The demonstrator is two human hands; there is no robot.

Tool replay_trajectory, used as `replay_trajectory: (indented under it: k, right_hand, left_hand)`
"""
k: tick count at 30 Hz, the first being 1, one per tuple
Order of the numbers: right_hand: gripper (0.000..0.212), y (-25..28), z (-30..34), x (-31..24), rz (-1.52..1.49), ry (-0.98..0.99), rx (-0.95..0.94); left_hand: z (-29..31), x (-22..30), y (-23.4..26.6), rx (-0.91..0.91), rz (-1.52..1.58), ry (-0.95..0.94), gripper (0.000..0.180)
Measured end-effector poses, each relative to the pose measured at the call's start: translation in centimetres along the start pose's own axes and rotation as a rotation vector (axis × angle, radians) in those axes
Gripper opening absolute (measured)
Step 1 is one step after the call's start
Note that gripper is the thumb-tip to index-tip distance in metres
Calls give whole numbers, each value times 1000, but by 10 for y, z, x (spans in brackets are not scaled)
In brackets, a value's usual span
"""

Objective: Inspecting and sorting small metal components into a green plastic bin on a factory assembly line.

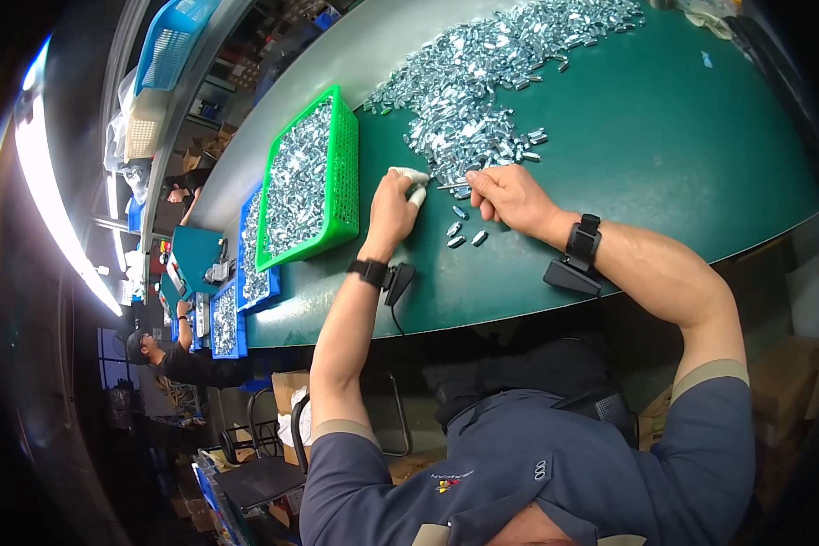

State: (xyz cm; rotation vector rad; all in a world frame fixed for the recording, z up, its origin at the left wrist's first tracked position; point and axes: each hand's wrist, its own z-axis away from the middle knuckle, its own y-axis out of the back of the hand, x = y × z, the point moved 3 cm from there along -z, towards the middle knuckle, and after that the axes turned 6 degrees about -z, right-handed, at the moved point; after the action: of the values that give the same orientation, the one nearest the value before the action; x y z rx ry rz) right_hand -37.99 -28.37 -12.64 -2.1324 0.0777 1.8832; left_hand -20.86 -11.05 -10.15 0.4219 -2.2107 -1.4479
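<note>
On the green tabletop, a large heap of small shiny metal pieces [469,114] spreads just beyond my hands. My left hand [394,211], with white coverings over its fingers, is curled at the near edge of the heap. Whatever lies between its fingers is too small or hidden to make out. Pinched between thumb and fingers of my right hand [517,200] is a thin metal rod [451,186], its tip pointing left toward my left hand. A few loose metal pieces [455,229] lie on the table between my wrists and the heap.
A green plastic basket [344,173] full of similar pieces stands left of my left hand. Blue crates [266,289] of pieces sit beyond it. Further left, a person [177,355] works at another table. A black chair [259,478] stands at lower left.
</note>
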Motion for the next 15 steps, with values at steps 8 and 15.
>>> replay_trajectory:
  k: [8, 15]
  right_hand:
    - [46, -4, -1, 3, 42, -1, -22]
    - [42, -2, -3, 5, 114, 12, 9]
  left_hand:
    - [35, 6, 14, 23, 105, 84, 18]
    - [41, 32, 18, 41, 206, 156, 17]
